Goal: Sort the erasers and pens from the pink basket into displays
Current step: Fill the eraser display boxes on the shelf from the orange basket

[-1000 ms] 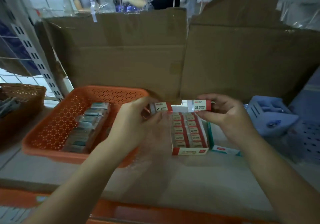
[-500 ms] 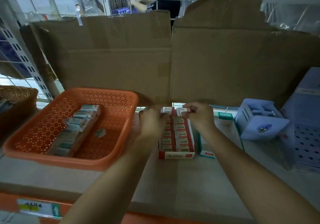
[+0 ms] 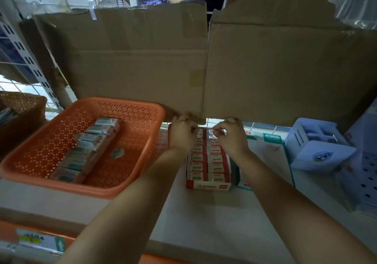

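Erasers [image 3: 208, 159] in red-and-white sleeves are lying in two rows inside an open red-and-white cardboard display box [image 3: 208, 186], which is sitting on the pale shelf [image 3: 204, 223] just right of the pink-orange perforated plastic basket [image 3: 130, 108] holding a row of wrapped grey-green packets [image 3: 89, 147]. The left hand [image 3: 181, 135] and right hand [image 3: 230, 137] are curling their fingers over the box's far end, and I cannot tell whether they are gripping anything; brown cardboard sheets [image 3: 142, 59] are standing behind
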